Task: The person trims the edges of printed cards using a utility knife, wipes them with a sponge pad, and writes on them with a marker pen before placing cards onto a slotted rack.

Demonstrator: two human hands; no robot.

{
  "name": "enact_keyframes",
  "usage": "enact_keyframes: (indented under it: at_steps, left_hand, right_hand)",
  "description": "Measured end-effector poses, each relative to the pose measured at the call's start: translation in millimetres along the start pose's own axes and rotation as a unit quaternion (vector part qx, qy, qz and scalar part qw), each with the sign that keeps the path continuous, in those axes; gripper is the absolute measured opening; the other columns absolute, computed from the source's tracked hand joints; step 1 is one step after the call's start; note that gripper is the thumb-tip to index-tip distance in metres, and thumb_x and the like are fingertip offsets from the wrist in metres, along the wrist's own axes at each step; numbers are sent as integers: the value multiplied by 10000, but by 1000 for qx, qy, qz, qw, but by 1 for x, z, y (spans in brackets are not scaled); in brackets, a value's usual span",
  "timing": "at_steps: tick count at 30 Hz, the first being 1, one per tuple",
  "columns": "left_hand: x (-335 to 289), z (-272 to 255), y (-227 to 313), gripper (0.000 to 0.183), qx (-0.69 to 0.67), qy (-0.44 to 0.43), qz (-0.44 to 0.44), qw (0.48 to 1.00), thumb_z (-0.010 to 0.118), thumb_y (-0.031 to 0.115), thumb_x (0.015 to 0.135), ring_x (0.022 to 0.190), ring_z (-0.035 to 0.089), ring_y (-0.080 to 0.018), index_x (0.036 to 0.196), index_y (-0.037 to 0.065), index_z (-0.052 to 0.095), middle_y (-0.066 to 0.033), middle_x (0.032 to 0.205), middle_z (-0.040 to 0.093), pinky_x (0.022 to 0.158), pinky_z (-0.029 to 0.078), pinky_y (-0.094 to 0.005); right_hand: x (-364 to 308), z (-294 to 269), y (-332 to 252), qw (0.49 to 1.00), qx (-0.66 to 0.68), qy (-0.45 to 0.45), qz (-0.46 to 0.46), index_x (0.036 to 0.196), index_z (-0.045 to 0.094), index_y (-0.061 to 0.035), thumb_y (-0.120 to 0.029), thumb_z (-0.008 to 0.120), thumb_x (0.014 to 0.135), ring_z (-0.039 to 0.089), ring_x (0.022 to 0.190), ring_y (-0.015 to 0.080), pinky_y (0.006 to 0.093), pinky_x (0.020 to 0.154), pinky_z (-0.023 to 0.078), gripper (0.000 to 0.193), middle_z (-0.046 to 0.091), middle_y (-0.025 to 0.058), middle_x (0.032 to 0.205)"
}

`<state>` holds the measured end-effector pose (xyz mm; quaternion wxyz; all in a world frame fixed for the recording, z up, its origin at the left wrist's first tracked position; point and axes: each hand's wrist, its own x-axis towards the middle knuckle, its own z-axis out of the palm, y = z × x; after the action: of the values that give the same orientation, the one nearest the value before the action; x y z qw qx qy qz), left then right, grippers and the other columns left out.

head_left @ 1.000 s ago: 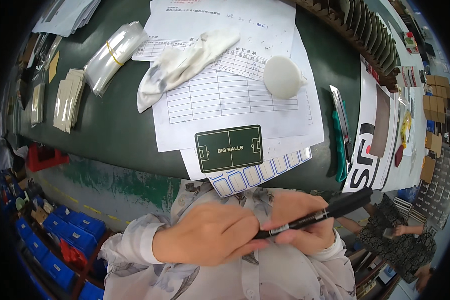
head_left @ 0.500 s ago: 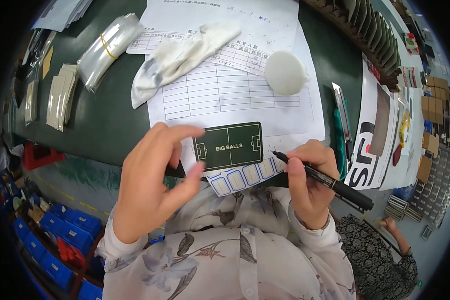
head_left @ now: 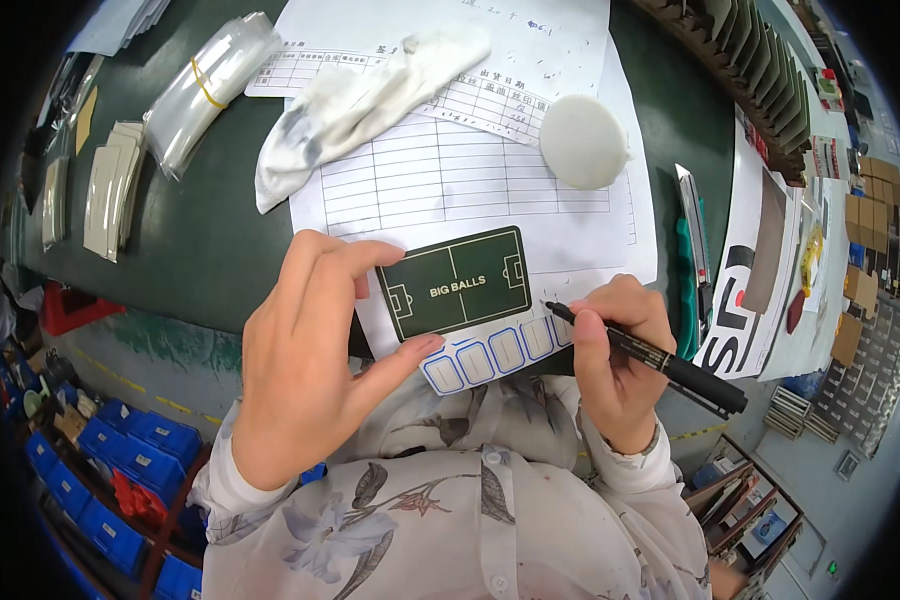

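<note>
The left hand [head_left: 305,365] is half open and pinches the dark green card [head_left: 455,283] at its left edge, thumb near and fingers far, probably to keep it flat on the white label strip [head_left: 495,352]. The right hand [head_left: 615,360] is closed around a black marker [head_left: 650,355] – the tip meets the strip's right end, as for writing. Farther away lie printed forms [head_left: 450,180], a soiled white glove [head_left: 355,100] and a round white pad [head_left: 582,142].

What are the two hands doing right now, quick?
Left hand: fingers pinching the dark green card at its left edge.
Right hand: closed around a black pen, tip at the card's edge.
</note>
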<state>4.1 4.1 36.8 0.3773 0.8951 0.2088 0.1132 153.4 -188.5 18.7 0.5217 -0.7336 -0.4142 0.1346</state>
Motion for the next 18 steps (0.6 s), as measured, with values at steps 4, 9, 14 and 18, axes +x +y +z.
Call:
enact_keyframes:
  at_steps: [4,9,14,18]
  left_hand:
    - [-1,0,-1,550,2,0,-5,1000,847,89,593,735,480,-180,1076,39,589,-71,865,470,582,379,-287]
    - [2,-5,0,540,17,-29,13,999,837,142,657,746,567,-248,1104,24,557,-110,927,514,603,466,-341]
    - [1,-5,0,542,16,-26,5,1000,838,142,655,752,575,-245,1104,26,557,-105,930,516,609,470,-339]
    - [1,-7,0,540,14,-38,12,999,836,138,660,759,582,-246,1107,29,553,-105,941,519,613,474,-339]
  right_hand:
    - [-6,2,-4,996,59,66,27,934,584,15,18,632,852,525,629,168,282,576,406,94,610,88,751]
    - [-3,6,-12,998,11,0,-60,994,626,-20,4,692,803,577,630,196,282,563,443,203,668,109,801]
    - [-6,24,-15,1000,16,10,-14,893,570,-17,23,701,783,493,514,150,262,473,382,176,602,81,686]
    - [-7,26,-10,999,32,25,-14,868,534,-12,25,674,802,459,497,126,255,450,348,159,579,75,664]
